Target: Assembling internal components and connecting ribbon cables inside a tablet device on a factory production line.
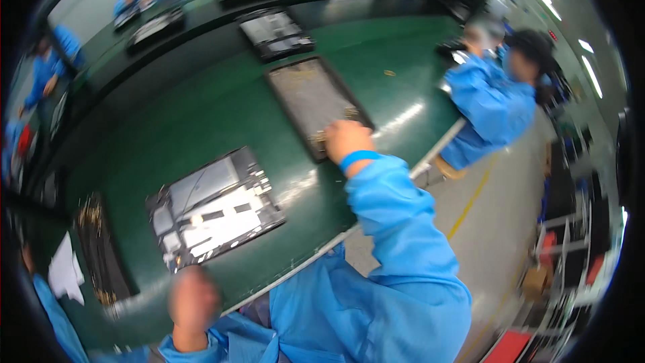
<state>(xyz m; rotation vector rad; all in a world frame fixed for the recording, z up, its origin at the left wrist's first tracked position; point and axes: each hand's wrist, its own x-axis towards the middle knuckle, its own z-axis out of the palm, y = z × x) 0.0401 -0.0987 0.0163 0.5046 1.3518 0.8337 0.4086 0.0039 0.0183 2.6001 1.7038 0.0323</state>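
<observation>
- Far left, a white folded cloth (pixel 65 270) lay on the green work surface (pixel 201 114), just beside a dark narrow tray with gold-coloured contacts (pixel 101 250).
- Next along, the person's left hand (pixel 193 301) hovered blurred at the near edge of the bench, just below the open device; whether its fingers were curled or spread could not be told, and nothing showed in it.
- There it was: a flat rectangular opened device with silver panels and dark circuit parts (pixel 213 207), lying tilted on the green surface, close above the left hand but not clearly touched by it.
- Moving right, a dark rectangular panel with a grey face (pixel 312 101) lay further up the belt, its near corner under the right hand.
- The right hand (pixel 347 140), blue band at the wrist, rested on that panel's lower corner, fingers bent down onto its edge; a firm pinch could not be confirmed.
- Beyond it, another opened dark device (pixel 277 32) sat higher on the belt.
- Far right, a co-worker in a blue coat (pixel 494 104) stood at the bench end.
</observation>
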